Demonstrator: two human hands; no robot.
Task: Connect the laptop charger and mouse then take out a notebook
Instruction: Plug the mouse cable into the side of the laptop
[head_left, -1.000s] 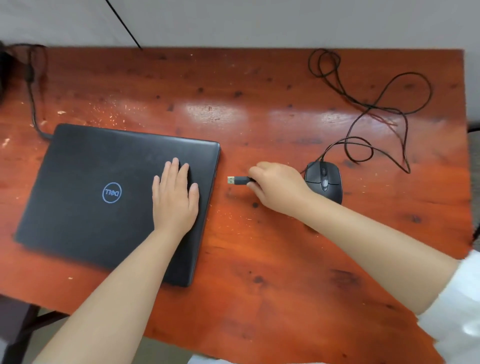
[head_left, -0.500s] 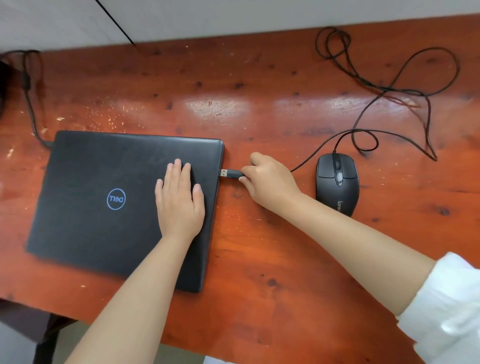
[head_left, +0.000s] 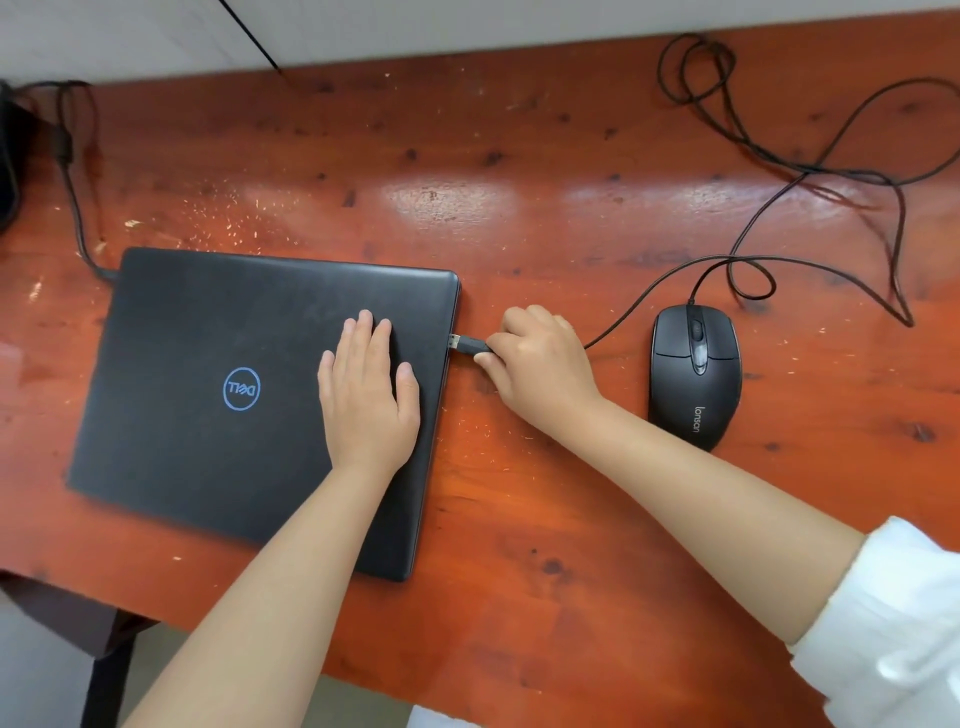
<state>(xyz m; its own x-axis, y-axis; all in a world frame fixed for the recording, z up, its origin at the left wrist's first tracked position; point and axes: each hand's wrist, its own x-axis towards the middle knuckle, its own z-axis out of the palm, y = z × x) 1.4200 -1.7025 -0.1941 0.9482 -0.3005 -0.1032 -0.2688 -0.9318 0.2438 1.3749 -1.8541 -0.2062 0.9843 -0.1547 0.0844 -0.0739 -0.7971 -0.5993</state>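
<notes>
A reddish-brown varnished wooden table (head_left: 519, 156) seen from above, with a person's two bare forearms reaching in from the bottom of the view. A closed black laptop with a blue ring logo on its lid (head_left: 208, 364) lies on the left half of the table. The left hand (head_left: 369, 384) rests flat and open on the lid near the laptop's right edge, fingers together, holding nothing, apparently bracing the machine. The right hand (head_left: 540, 358) is just beside that same edge, closed in a pinch around the black plastic body of a USB plug with a silver metal tip (head_left: 465, 344). The plug's long axis runs left to right, tip pointing at the laptop's side and touching or almost touching it (whether it has entered a port cannot be made out). The right hand is the nearer one to push it home, leftward along that axis. Its thin black cable (head_left: 748, 218) loops across the table's far right to a black wired mouse (head_left: 693, 379) sitting to the right of the hand. A black charger lead (head_left: 72, 208) meets the laptop's far-left corner. No notebook is in view.
</notes>
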